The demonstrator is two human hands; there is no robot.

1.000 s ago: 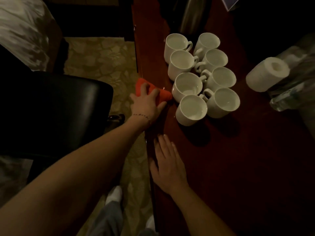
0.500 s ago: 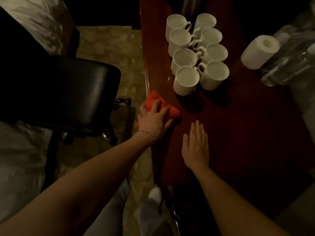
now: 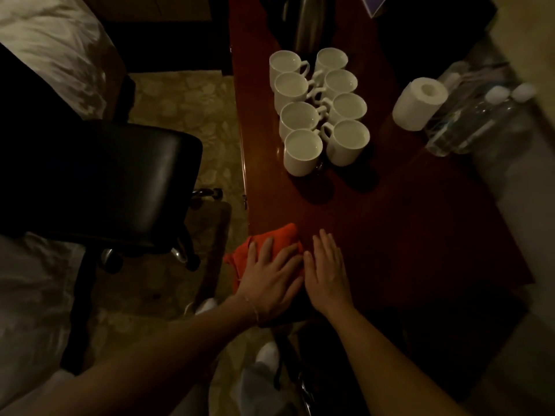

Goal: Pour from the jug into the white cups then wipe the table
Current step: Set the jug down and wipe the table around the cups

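Several white cups point(image 3: 318, 109) stand in two rows on the dark red table point(image 3: 405, 223), each with liquid inside. A metal jug point(image 3: 309, 22) rises behind them at the far end. Near the table's left edge lies an orange cloth point(image 3: 270, 244), partly hanging over that edge. My left hand point(image 3: 270, 280) presses flat on the cloth with straight fingers. My right hand point(image 3: 327, 271) lies flat on the bare wood right beside it, fingers straight, touching nothing else.
A white paper roll point(image 3: 420, 103) and several plastic water bottles point(image 3: 477, 121) lie at the table's right side. A black chair point(image 3: 105, 181) stands left of the table, over patterned carpet. A bed with pale linen fills the far left.
My left hand has slid the orange cloth along the table's left edge toward me, away from the cups. My right hand now lies close beside it.
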